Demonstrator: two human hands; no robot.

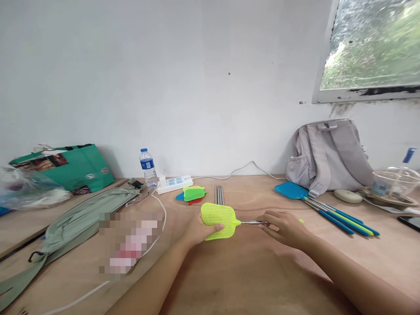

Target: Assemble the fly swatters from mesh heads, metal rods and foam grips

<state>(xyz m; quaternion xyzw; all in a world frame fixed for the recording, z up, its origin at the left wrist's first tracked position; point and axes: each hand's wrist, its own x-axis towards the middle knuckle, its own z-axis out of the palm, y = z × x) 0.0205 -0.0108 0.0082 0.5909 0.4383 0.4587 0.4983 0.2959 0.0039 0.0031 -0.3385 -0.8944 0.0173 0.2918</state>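
The left hand [197, 231] grasps the yellow swatter head [218, 213], thumb laid across its perforated face and fingers behind, a hold that probably keeps the broad, thin panel from twisting. The right hand [285, 226] pinches the metal rod [249, 222] running out of the head's neck, fingers over it and thumb beneath, seemingly to keep rod and neck in line. A yellow-green tip [301, 222] shows past the right wrist; it looks like the far end of the same swatter, though the hand covers the stretch between, so I can't be sure. The swatter is held crosswise above the wooden table [210, 284], in front of the person.

Just beyond the left hand, loose metal rods [219, 195] lie side by side, pointing toward the wall, and left of them sits a small pile of coloured swatter heads [194, 194] (green uppermost, with blue and red peeping out). Both sit within easy reach, sorted by kind. To the right, swatters with blue and yellow-green handles [341, 218] lie bundled, a blue head [289, 190] at their far end, apart from the loose parts, perhaps to avoid mixing them.

Farther out, a grey backpack [328, 153] leans on the wall, while a power strip [175, 184] and water bottle [149, 168] stand back near it, leaving the hands room.
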